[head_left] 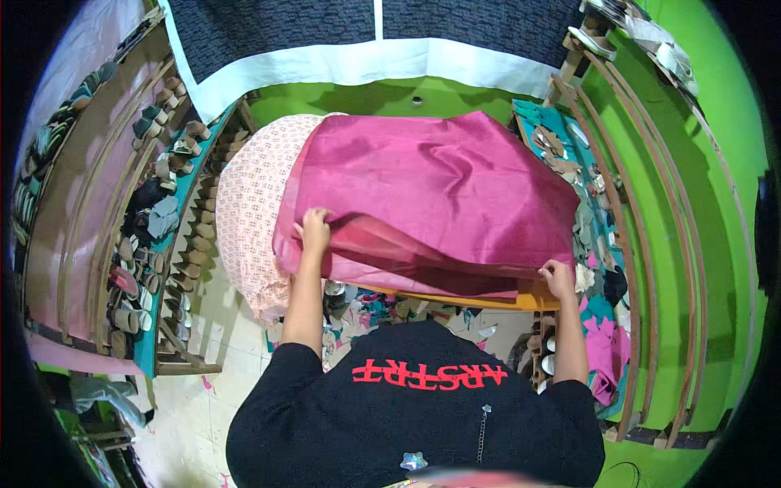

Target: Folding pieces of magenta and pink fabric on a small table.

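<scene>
A large magenta cloth [423, 171] with a slight sheen is spread over the work table in front of me. Its near edge is raised between my hands, forming a dark, sagging fold above a second layer. My left hand [316, 229] has its fingers closed on the cloth's near edge, towards the left end. At the near right corner, my right hand [557, 279] pinches the same edge. A pale patterned cloth [252, 195] hangs in a rounded bulge over the table's left end, partly beneath the magenta one. Beneath the near edge, a strip of orange-yellow tabletop [488, 302] shows.
Wooden racks [175, 268] with several shoes and shoe forms stand at the left. On the right, a teal-covered shelf [561, 130] carries scraps and shoes, beside wooden rails [651, 203]. Cut scraps litter the tiled floor [199, 407]. A dark cloth with a white border [390, 61] hangs behind.
</scene>
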A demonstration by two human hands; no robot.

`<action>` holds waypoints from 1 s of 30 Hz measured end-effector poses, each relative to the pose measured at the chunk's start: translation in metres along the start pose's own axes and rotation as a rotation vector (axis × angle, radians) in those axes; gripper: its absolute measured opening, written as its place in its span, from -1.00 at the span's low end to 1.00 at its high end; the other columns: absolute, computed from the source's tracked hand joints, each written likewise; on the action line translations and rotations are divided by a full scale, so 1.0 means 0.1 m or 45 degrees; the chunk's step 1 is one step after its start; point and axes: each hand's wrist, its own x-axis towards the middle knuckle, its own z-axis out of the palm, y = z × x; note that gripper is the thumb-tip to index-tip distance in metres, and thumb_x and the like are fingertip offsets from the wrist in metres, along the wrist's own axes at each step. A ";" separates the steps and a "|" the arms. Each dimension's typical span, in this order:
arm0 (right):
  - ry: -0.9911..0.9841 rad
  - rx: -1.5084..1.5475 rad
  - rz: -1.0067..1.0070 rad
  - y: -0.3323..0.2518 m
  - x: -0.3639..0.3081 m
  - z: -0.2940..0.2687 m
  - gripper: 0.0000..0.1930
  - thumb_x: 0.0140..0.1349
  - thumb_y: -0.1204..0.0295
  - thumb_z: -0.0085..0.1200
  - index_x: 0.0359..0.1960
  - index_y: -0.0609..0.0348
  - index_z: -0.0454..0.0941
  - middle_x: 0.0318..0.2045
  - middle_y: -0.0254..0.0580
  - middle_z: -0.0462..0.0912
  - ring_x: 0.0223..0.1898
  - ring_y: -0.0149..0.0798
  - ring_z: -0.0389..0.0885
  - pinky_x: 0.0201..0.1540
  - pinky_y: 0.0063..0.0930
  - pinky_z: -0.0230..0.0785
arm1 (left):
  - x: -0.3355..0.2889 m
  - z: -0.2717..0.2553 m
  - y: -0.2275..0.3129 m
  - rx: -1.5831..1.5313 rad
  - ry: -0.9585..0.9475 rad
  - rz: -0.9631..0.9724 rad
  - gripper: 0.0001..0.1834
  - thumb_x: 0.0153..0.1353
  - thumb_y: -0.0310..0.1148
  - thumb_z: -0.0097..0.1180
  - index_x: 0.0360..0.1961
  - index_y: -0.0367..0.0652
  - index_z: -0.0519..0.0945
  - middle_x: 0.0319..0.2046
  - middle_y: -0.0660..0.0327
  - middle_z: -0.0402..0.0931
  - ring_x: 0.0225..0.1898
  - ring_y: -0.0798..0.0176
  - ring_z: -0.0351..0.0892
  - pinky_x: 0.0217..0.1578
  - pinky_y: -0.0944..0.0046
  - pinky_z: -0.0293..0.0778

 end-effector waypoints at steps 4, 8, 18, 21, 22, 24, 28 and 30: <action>0.355 -0.184 -0.206 -0.11 -0.16 0.27 -0.82 -0.06 0.47 0.08 -0.39 0.18 0.43 -0.40 -0.07 0.44 -0.25 0.00 0.37 -0.19 -0.15 0.22 | -0.31 0.12 -0.32 -0.078 -0.073 -0.005 -0.58 -0.12 -0.61 -0.07 -0.22 0.10 0.52 -0.02 0.30 0.36 0.21 0.16 0.11 0.10 -0.43 -0.18; 0.040 -0.496 -0.279 -0.02 -0.45 0.41 -0.72 -0.18 0.62 0.00 -0.34 0.11 0.46 -0.36 -0.11 0.43 -0.23 -0.02 0.37 -0.20 -0.19 0.24 | -0.32 -0.10 -0.40 -0.066 -0.114 0.064 -0.59 -0.16 -0.64 -0.07 -0.29 0.08 0.56 -0.07 0.32 0.41 0.18 0.17 0.16 0.12 -0.38 -0.15; 0.147 -0.124 -0.143 -0.48 -0.17 0.24 -0.75 -0.26 0.74 -0.08 -0.46 0.26 0.48 -0.40 -0.05 0.50 -0.32 0.02 0.48 -0.25 -0.26 0.32 | 0.29 -0.74 -0.57 0.162 0.786 0.504 -0.68 -0.21 -0.66 0.11 -0.47 0.07 0.62 -0.24 0.42 0.53 0.07 0.16 0.31 0.18 -0.10 -0.09; 0.185 0.004 -0.435 -0.72 -0.17 0.33 -0.68 -0.37 0.78 -0.13 -0.45 0.32 0.44 -0.41 -0.02 0.49 -0.30 0.00 0.49 -0.24 -0.33 0.34 | 0.21 -0.44 -0.65 0.022 0.891 -0.018 -0.62 -0.07 -0.67 -0.02 -0.43 0.18 0.63 -0.07 0.39 0.42 0.10 0.15 0.25 0.17 -0.06 -0.06; 0.081 0.025 -0.346 -0.79 -0.17 0.39 -0.65 -0.41 0.77 -0.13 -0.44 0.31 0.44 -0.38 -0.04 0.50 -0.26 -0.01 0.48 -0.20 -0.33 0.34 | 0.15 -0.30 -0.75 -0.087 0.936 -0.364 -0.59 -0.04 -0.67 -0.06 -0.42 0.21 0.64 0.01 0.37 0.35 0.12 0.15 0.22 0.17 -0.03 -0.05; 0.092 -0.174 -0.385 -0.60 -0.16 0.60 -0.70 -0.27 0.74 -0.05 -0.41 0.19 0.49 -0.41 -0.10 0.50 -0.25 -0.07 0.49 -0.23 -0.35 0.34 | -0.01 -0.14 -0.81 -0.136 0.789 -0.514 -0.58 -0.06 -0.67 -0.07 -0.41 0.20 0.64 0.06 0.33 0.28 0.14 0.16 0.18 0.18 0.02 -0.03; 0.233 -0.400 -0.267 -0.54 -0.23 0.85 -0.71 -0.24 0.71 -0.01 -0.40 0.14 0.52 -0.39 -0.14 0.50 -0.25 -0.08 0.47 -0.23 -0.29 0.35 | -0.39 -0.14 -1.00 -0.209 0.430 -0.672 -0.55 -0.09 -0.69 -0.14 -0.35 0.13 0.64 0.15 0.20 0.13 0.17 0.15 0.14 0.20 0.19 0.04; 0.209 -0.550 -0.008 -0.54 -0.21 0.89 -0.74 -0.18 0.66 0.00 -0.39 0.12 0.54 -0.34 -0.15 0.49 -0.23 -0.08 0.45 -0.22 -0.28 0.35 | -0.43 -0.27 -1.09 -0.214 0.348 -0.509 -0.53 -0.10 -0.70 -0.18 -0.31 0.08 0.64 0.16 0.15 0.12 0.16 0.13 0.17 0.19 0.24 0.08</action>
